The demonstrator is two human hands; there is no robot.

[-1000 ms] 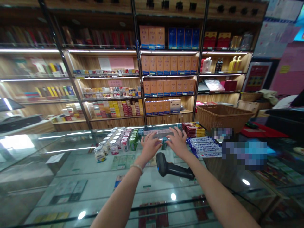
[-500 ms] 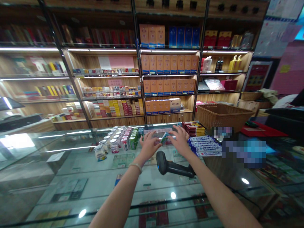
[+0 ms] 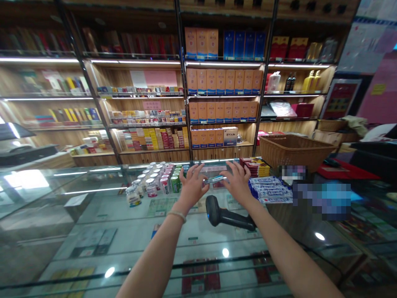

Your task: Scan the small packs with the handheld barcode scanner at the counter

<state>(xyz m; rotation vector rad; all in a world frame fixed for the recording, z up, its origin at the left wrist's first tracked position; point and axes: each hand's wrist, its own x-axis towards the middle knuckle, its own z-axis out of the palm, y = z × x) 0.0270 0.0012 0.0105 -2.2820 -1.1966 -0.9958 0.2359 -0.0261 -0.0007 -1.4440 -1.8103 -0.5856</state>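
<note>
A slim, light blue-and-white packet [image 3: 214, 180] is held level above the glass counter, one end at each hand. My left hand [image 3: 191, 187] has thumb and a finger at its left end, the other fingers raised. At the right end, my right hand [image 3: 238, 182] pinches it in the same way. Just below the hands a black handheld scanner [image 3: 229, 218] lies on the counter. Rows of small jars and tubs [image 3: 151, 187] stand left of my left hand. Blue-and-white packs [image 3: 271, 190] lie right of my right hand, with red and yellow packs [image 3: 254, 166] behind them.
A brown woven basket [image 3: 294, 151] stands at the back right of the glass counter [image 3: 124, 248]. Shelves of boxes and bottles line the wall behind. A red mat [image 3: 349, 170] lies to the right.
The packet has turned from a slant to nearly level between my hands. The view has shifted slightly.
</note>
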